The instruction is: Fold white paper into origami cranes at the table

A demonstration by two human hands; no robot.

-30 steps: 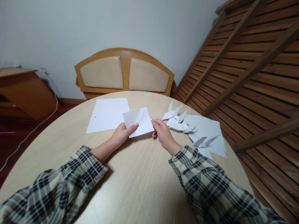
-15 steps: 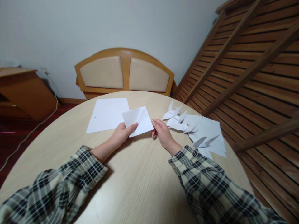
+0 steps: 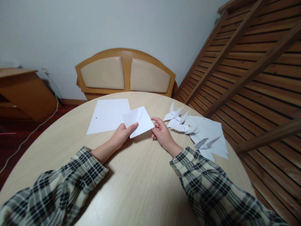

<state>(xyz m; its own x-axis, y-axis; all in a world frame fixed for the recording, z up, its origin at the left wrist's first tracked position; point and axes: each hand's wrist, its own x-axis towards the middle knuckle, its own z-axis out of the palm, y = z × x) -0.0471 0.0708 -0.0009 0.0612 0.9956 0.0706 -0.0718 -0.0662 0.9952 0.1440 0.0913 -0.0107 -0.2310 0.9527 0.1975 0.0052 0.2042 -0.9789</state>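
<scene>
A folded square of white paper (image 3: pixel 142 121) with a diagonal crease is held up over the table, tilted. My left hand (image 3: pixel 122 135) is closed on its lower left edge, thumb on top and fingers hidden beneath. At the paper's right corner is my right hand (image 3: pixel 162 133), its thumb and fingers slightly apart and loosely curled. The corner lies at the fingertips; whether they touch it is hard to make out. Behind and left of the held paper, a flat white sheet (image 3: pixel 109 114) with a small dark spot lies on the table.
Several folded paper cranes (image 3: pixel 177 121) stand along the right side of the round wooden table (image 3: pixel 141 182). Beside them lie more white paper sheets (image 3: pixel 215 135). Beyond the table are a padded headboard (image 3: pixel 127 70) and, at right, a slatted wooden panel (image 3: pixel 246 72).
My right hand has loosened from the paper's right corner, its upper fingertip lifting off. The paper has shifted slightly left in my left hand.
</scene>
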